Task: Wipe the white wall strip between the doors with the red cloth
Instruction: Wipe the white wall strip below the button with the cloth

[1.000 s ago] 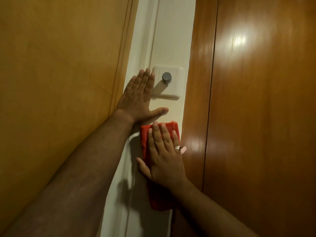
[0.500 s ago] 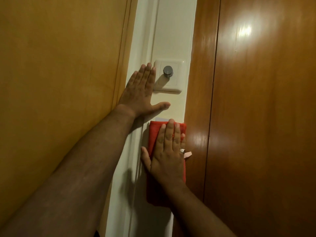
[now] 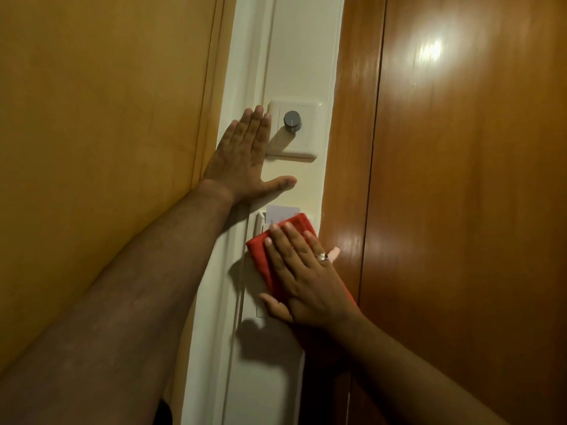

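1. My right hand (image 3: 306, 277) lies flat with fingers spread, pressing the red cloth (image 3: 260, 250) against the wall strip (image 3: 300, 50), grasping nothing.
2. The cloth sits at the strip's right edge, touching the right door (image 3: 460, 210), and covers part of a card holder (image 3: 277, 214).
3. My left hand (image 3: 242, 154) rests open on the strip's left edge beside the dimmer switch (image 3: 293, 121).

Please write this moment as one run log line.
right hand: flat, pressing red cloth on wall strip | left hand: flat beside dimmer plate
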Motion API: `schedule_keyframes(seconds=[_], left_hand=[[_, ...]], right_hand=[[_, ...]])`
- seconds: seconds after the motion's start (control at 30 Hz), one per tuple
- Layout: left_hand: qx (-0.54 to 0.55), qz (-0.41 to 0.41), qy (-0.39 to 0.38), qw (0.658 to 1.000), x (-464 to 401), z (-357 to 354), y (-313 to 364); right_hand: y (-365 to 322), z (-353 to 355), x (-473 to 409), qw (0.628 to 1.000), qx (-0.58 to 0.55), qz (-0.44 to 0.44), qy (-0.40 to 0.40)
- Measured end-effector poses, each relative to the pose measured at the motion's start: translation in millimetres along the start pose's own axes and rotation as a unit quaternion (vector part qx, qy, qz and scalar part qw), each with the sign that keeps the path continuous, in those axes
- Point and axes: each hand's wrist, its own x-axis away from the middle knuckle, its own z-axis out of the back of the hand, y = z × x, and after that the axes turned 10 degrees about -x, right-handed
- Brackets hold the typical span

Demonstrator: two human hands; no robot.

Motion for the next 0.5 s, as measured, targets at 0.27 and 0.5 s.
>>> schedule_keyframes(seconds=[0.27,0.5], left_hand=[[0.0,0.0,0.006,1.0,0,-1,1],[-0.006,-0.003,0.01,1.0,-3,-3,1]], right_hand=[[-51,-10,-10,0.972,-0.065,-0.216,0.06],[-30,-1,-23,0.997,-0.026,-0.068,0.012]])
